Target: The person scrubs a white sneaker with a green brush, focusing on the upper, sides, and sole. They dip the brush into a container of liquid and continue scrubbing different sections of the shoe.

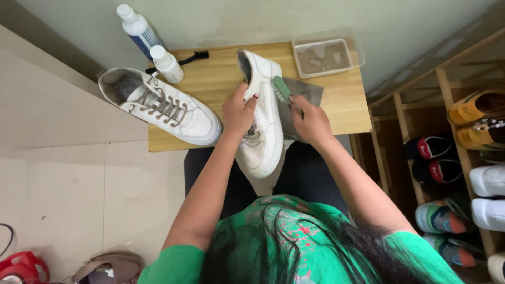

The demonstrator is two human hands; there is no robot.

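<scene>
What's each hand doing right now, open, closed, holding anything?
Left hand: closed on the white shoe, steadying it.
Right hand: closed on the green brush, bristles against the shoe's side.

— What sort of place is this?

— A home, by the entry or a shoe corner. A wooden shoe rack (421, 121) on the right holds several pairs of sneakers (442, 218) and yellow shoes (473, 108).

— Anything else?

— A small wooden table (336, 105) stands against a plain pale wall (236, 21) on a tiled floor (79, 184), and a brown bag (108, 265) lies on the floor in the corner.
</scene>
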